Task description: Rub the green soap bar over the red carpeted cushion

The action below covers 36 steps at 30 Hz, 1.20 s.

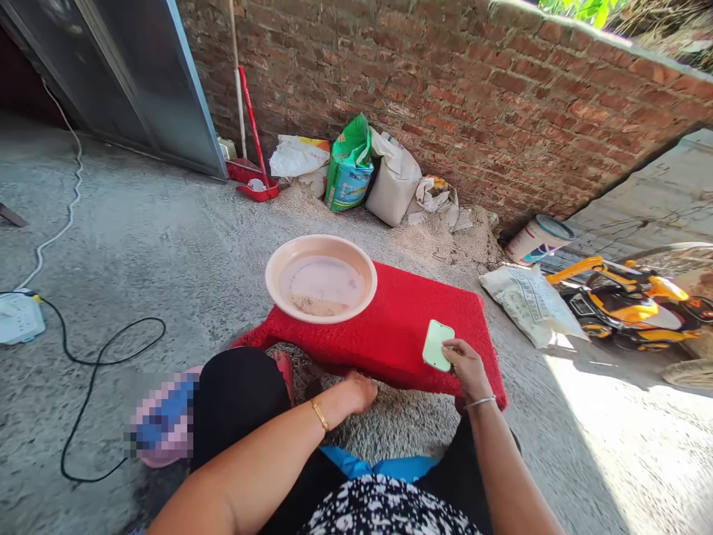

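Observation:
My right hand (466,365) pinches the lower right edge of a pale green, flat, rounded rectangular piece (437,346), whose exact kind I cannot make out. This piece is over the right part of a low table covered in red cloth (412,305). At the table's front edge is my left hand (361,392), its fingers curled in; whatever they may hold is hidden. A wide, pale pink basin (272,281) stands on the table's left end, with cloudy water and some sandy sediment inside.
Along the brick wall lie a red dustpan (261,192), a green sack (348,167), a white sack (394,182) and spilled grain-like material. A bucket (538,239) and yellow toy excavator (629,301) stand right. A black cable (94,364) loops left, near a pink tub (167,438).

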Tool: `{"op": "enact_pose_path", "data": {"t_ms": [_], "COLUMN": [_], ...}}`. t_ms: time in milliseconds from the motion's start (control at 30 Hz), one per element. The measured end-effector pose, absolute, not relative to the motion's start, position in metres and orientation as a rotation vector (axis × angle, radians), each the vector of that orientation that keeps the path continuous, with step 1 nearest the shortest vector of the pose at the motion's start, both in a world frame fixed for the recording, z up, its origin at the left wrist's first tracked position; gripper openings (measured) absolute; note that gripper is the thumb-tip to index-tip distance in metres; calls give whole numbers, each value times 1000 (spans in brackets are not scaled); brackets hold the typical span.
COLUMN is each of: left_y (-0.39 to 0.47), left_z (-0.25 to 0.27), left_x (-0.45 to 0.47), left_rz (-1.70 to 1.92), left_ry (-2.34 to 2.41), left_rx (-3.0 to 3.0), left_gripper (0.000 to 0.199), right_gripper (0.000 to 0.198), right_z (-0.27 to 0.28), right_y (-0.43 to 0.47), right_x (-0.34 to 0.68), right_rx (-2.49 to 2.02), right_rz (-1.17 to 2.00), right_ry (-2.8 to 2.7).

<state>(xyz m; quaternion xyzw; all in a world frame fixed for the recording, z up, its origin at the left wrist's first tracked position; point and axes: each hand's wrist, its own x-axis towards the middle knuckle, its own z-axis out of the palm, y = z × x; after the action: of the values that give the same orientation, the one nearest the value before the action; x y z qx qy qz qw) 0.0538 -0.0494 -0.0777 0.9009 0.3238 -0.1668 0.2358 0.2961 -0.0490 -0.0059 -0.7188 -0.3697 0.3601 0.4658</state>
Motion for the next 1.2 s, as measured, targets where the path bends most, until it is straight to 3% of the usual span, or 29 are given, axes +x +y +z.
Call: {"op": "enact_pose_path", "data": {"t_ms": [267,500,900,1200], "left_y": [-52,-48,-48,-53], "left_z": [-67,-68,-66,-68], "left_x": [50,52,60,54], "left_rz": [-498,-423,-531,-496], "left_ry": [927,933,965,961], "left_rx": [2546,2542,2524,2550], "left_gripper": [26,29,28,19], "right_gripper": [35,32,35,21], "right_z": [-11,-36,-20,4], "right_y": [67,105,54,-31], "right_x": [207,183,309,402], "right_rx": [-1612,-1636,-1895,-2030], "right_rz": [1063,1141,920,546], "right_ry": [-1154,-1245,-1053,-871]}}
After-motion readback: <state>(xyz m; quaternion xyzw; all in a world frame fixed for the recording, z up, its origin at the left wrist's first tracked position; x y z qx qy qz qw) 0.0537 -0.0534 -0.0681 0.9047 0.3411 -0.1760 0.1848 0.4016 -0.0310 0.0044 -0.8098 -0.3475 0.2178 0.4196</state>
